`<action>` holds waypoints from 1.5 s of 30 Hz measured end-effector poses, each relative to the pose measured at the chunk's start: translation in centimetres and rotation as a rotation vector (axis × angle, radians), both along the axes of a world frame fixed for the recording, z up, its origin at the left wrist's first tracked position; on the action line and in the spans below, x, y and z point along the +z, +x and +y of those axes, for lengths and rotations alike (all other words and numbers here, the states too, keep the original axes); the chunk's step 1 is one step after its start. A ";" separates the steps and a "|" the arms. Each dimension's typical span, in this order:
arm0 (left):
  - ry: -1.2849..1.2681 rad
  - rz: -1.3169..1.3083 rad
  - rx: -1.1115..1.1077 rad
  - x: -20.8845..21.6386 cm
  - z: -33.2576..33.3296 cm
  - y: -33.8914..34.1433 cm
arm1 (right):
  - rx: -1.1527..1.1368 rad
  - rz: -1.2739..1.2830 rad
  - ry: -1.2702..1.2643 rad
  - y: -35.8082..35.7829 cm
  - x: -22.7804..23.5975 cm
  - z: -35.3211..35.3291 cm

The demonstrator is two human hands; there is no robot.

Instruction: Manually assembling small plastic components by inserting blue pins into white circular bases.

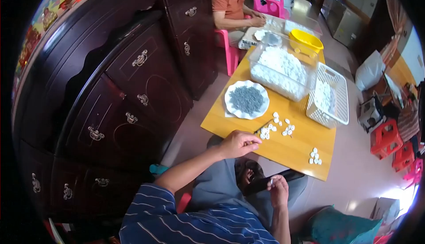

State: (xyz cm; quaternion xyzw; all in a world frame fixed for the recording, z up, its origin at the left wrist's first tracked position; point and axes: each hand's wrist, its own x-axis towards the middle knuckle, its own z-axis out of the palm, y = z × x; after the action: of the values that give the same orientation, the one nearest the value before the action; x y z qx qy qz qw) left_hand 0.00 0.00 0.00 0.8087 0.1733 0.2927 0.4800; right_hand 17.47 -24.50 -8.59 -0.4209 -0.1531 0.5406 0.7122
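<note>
My left hand is at the near edge of the yellow wooden table, its fingers curled together; whatever they may pinch is too small to make out. Just beyond its fingertips lies a loose group of small round white pieces. Lower down, over my lap, my right hand pinches a small white piece between thumb and fingers. A white scalloped plate heaped with small dark grey parts stands beyond my left hand. More white pieces sit near the table's right corner.
Behind the plate stand a clear plastic bin full of white pieces, a white slatted basket and a yellow basin. Another person sits at the far left end. Dark wooden cabinets line the left; red stools stand right.
</note>
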 end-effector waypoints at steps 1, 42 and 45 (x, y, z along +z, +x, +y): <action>0.031 0.007 0.035 -0.6 0.3 -0.3 | 0.006 -0.075 -0.060 0.6 0.4 -0.1; -0.569 -0.255 0.244 2.1 8.5 -2.8 | 0.234 -0.624 0.099 -6.1 8.7 25.7; -0.592 -0.213 0.212 1.6 9.3 -3.0 | 0.253 -0.571 0.100 -6.1 8.5 26.3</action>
State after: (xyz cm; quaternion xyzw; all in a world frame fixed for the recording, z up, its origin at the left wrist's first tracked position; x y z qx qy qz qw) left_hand -3.04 9.28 1.59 0.5764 0.2827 0.3611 0.6763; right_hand 11.34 1.81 -0.13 -0.4978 -0.4242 0.4766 0.5874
